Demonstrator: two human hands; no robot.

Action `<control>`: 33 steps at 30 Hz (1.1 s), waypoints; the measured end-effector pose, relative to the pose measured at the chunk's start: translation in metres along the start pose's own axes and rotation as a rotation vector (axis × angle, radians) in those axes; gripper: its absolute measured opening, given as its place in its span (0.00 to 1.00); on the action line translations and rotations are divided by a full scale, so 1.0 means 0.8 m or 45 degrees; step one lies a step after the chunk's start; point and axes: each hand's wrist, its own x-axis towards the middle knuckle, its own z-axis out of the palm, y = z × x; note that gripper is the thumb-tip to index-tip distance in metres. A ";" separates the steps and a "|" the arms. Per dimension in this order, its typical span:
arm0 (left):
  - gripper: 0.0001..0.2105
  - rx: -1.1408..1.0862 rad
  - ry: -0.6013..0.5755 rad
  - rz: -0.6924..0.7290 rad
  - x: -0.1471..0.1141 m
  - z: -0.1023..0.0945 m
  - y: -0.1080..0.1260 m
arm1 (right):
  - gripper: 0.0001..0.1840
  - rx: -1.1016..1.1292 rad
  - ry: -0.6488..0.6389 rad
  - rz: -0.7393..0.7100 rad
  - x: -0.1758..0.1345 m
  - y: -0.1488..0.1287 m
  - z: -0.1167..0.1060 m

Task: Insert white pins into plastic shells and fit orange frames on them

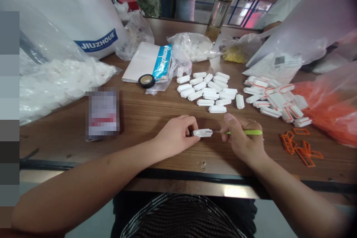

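Note:
Pinched in my left hand (178, 134) is a small white plastic connector block (204, 133) with rows of tiny holes, lying just above or on the wooden table (167, 161). My right hand (242, 135) is closed around a green-handled tool (252, 132) with a thin metal shaft. Its tip reaches the right part of the block. Beyond my hands lie several similar white blocks (213, 91). Further right is a pile of white blocks with orange frames fitted (276, 100). Several loose orange frames (302, 150) rest near my right forearm.
A roll of black tape (146, 80) sits on a notebook (143, 61). Bags of white parts stand left (61, 89) and behind (195, 46). Orange frames fill a bag (331, 108) at right. A bottle (220, 13) stands at the back; a blurred box (102, 114) lies left.

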 end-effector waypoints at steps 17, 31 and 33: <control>0.04 0.018 0.007 0.045 0.000 -0.001 -0.002 | 0.27 -0.229 -0.016 0.043 0.007 -0.010 0.002; 0.04 0.016 -0.004 -0.013 0.000 -0.002 0.003 | 0.27 -0.062 0.005 0.076 0.006 -0.001 0.000; 0.03 0.021 -0.003 -0.017 0.000 -0.003 0.003 | 0.27 -0.103 -0.016 0.049 0.007 -0.004 0.002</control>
